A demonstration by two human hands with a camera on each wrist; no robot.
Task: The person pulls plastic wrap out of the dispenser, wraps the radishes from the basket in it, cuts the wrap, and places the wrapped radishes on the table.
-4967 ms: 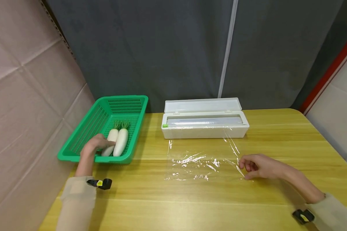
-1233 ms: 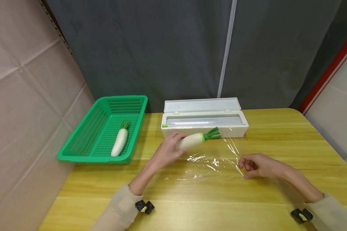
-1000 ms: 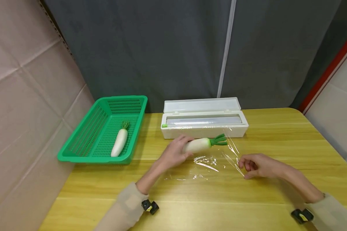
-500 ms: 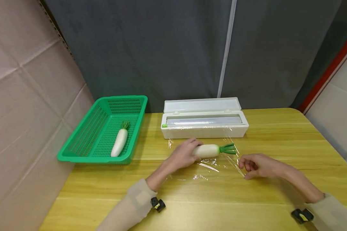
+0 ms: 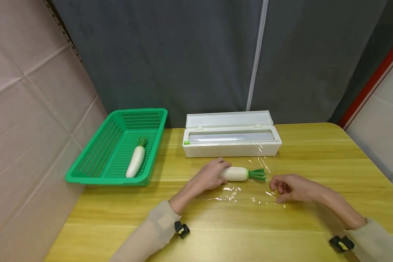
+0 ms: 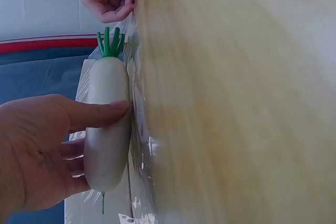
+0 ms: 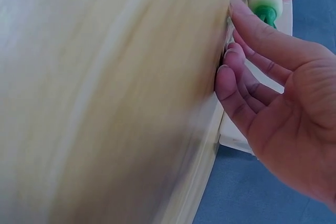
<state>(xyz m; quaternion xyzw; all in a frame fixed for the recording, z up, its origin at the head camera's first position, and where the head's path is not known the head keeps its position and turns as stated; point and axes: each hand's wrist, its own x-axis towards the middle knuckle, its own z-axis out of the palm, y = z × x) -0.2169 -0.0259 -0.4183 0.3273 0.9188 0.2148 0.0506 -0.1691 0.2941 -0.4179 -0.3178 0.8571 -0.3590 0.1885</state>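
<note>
My left hand [image 5: 210, 176] grips a white radish [image 5: 237, 174] by its root end, with the green stem stubs pointing right. In the left wrist view the thumb lies along one side of the radish [image 6: 107, 82] and the fingers curl behind it. The radish lies crosswise over a sheet of cling film [image 5: 229, 195] on the table. At the sheet's right corner, my right hand [image 5: 294, 187] pinches the film's edge close to the tabletop; its curled fingertips [image 7: 227, 77] show in the right wrist view. Film runs from the white dispenser box [image 5: 232, 150] behind.
A green plastic basket [image 5: 109, 180] stands at the left with a second white radish [image 5: 135, 162] inside. The dispenser's lid [image 5: 229, 119] is raised, and a green slider [image 5: 186, 142] sits at its left end. A dark curtain [image 5: 170, 58] hangs behind the wooden table [image 5: 216, 236].
The left hand took one radish out of the basket, carried it right and lowered it onto the film. The right hand has stayed at the film's corner.
</note>
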